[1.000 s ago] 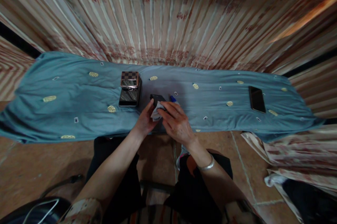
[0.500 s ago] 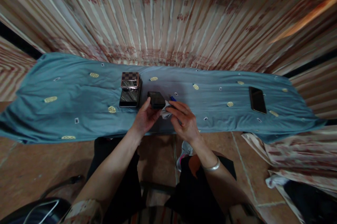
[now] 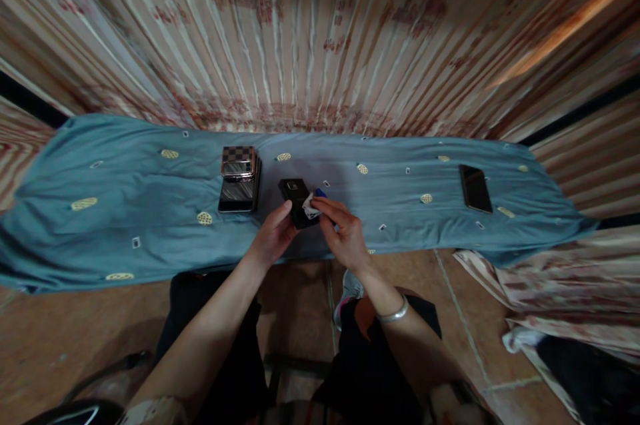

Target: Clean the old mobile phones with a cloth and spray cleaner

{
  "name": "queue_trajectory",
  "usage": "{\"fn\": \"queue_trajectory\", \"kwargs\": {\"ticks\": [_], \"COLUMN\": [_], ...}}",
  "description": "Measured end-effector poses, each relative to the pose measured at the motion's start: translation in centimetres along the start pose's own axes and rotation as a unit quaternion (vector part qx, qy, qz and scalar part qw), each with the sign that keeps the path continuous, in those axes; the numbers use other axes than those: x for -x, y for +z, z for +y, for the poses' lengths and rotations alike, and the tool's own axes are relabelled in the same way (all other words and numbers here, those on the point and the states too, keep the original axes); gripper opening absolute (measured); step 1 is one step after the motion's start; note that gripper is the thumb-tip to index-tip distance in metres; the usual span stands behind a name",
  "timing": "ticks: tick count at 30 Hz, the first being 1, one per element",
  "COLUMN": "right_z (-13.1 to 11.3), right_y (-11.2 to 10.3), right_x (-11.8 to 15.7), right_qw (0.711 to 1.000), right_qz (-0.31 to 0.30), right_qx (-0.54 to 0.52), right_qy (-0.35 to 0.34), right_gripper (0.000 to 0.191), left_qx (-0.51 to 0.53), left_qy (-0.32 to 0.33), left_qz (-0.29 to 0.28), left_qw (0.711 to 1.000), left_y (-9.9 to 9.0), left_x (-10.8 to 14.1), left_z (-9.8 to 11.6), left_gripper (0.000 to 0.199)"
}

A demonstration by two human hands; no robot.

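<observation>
My left hand (image 3: pixel 274 233) grips a black smartphone (image 3: pixel 295 194) over the near part of the cloth-covered surface. The phone's back, with a camera patch near its far end, faces up. My right hand (image 3: pixel 343 236) pinches a crumpled pale wipe (image 3: pixel 311 206) and presses it on the phone's right side. Just beyond those fingertips shows a small blue object (image 3: pixel 321 192), partly hidden, its kind unclear. To the left lies a stack of dark phones (image 3: pixel 239 195), with a brown checkered item (image 3: pixel 239 155) at its far end.
Another dark phone (image 3: pixel 476 188) lies at the right on the teal cloth (image 3: pixel 400 212), which has yellow pineapple prints. A pleated curtain (image 3: pixel 300 45) hangs behind. Tiled floor (image 3: pixel 420 278) shows in front, with a shoe (image 3: pixel 351 288) below the edge.
The phone has tilted so that its back shows more. The wipe has moved from its near right edge onto the back. The whole view has shifted slightly.
</observation>
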State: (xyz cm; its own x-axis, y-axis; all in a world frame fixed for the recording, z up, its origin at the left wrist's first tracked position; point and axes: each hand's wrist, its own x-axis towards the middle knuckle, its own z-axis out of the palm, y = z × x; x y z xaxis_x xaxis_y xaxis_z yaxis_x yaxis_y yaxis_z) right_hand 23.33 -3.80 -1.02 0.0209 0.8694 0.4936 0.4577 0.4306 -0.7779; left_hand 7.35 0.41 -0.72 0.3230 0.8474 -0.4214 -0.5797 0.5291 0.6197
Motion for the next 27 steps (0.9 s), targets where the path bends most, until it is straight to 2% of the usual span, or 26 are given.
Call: {"fn": "queue_trajectory", "kwargs": {"ticks": [4,9,16,19,27], "right_z": [0.8,2.1,2.7,2.5,1.8], "right_y": [0.2,0.3,-0.4,-0.6,-0.5], "right_x": [-0.3,-0.5,-1.3,-1.5,-1.6], "right_qw": [1.0,0.998,0.974,0.975,0.988], "right_qz": [0.011,0.028,0.052,0.046,0.034], "right_qx": [0.005,-0.027,-0.123,-0.119,-0.098], "right_qy": [0.019,0.057,0.184,0.179,0.117], "right_gripper": [0.039,0.035,0.028,0.026,0.026], "left_qx": [-0.034,-0.053,-0.046,-0.053,-0.074], "left_qy": [0.015,-0.005,-0.047,-0.05,-0.044], "left_qz": [-0.03,-0.059,-0.068,-0.075,-0.083], "left_qw": [0.999,0.997,0.995,0.995,0.993], "left_y": [-0.1,-0.1,0.2,0.2,0.3], "left_x": [0.2,0.5,0.9,1.0,0.9], "left_z": [-0.6,-1.3,-1.3,-1.3,-1.6], "left_gripper": [0.026,0.032,0.015,0.014,0.022]}}
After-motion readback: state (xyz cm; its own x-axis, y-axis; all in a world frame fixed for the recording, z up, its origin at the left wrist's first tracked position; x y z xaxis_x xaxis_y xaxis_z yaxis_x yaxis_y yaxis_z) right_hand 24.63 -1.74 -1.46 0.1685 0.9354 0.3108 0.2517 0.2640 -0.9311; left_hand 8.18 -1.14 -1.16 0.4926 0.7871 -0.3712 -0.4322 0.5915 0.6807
